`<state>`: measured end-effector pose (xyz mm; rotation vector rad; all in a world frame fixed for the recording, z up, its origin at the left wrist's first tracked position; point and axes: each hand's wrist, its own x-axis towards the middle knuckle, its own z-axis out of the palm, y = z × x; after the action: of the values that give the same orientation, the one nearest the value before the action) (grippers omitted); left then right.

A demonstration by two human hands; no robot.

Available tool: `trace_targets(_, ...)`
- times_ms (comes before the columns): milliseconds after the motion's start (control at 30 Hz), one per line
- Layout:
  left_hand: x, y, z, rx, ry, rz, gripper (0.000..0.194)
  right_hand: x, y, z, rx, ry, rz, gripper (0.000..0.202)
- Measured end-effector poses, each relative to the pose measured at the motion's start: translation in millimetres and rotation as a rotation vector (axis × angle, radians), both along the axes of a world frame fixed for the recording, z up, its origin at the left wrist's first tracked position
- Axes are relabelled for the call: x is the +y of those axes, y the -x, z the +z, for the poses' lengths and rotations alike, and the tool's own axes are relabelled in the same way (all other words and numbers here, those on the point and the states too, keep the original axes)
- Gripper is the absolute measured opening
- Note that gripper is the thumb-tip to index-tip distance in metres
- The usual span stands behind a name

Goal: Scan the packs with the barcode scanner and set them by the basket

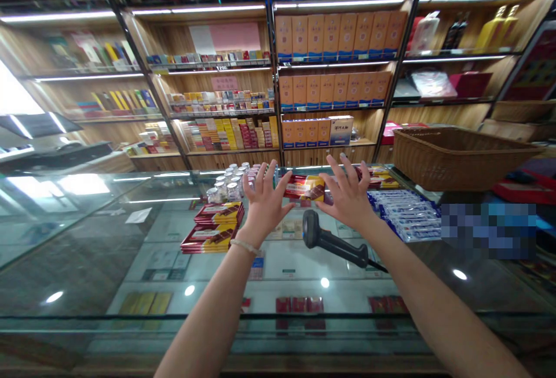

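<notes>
One red-and-yellow chocolate wafer packet (304, 187) sits between the two hands over the glass counter (208, 297). Left hand (266, 199) and right hand (347, 195) are at its opposite ends, fingers spread; honestly can't tell if either's actually pinching it. One barcode scanner (334, 241) lies just in front, between the forearms. Two piles of matching packets (212, 230) sit left, silver-topped cans (232, 178) behind, too crowded to count. Blue-and-white packets (408, 214) and a wicker basket (460, 161) are off right. Middle shelf's got eight orange boxes (333, 90).
</notes>
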<state>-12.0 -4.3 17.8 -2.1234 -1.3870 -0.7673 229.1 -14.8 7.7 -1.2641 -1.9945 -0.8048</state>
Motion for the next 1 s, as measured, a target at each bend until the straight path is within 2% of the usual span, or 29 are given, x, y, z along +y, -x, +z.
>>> trace_targets(133,-4,-6,-1.5,0.030,-0.022,-0.028,0.083,-8,8,1.9,-0.016,-0.005,0.020,0.055)
trace_targets(467,-10,-11,-5.0,0.011,-0.050,-0.096,0.055,-18,19,6.0,-0.098,-0.028,0.083,0.059)
trace_targets(633,-9,-8,-4.7,-0.051,-0.034,-0.044,0.056,-19,6,7.8,-0.004,0.030,0.081,0.080)
trace_targets(700,-8,-6,-4.5,-0.082,-0.027,-0.018,0.056,-15,-3,7.9,0.070,0.043,0.046,0.077)
trace_targets(800,-9,-4,-4.4,-0.126,-0.026,-0.015,0.056,-7,-13,4.2,0.174,0.054,-0.005,0.063)
trace_targets(900,-11,-4,-5.1,-0.165,-0.048,-0.078,0.056,0,-14,-3.5,0.210,0.109,0.000,0.060)
trace_targets(1000,-12,-5,-7.1,-0.195,-0.068,-0.189,0.061,3,-8,-10.5,0.199,0.183,0.057,0.070)
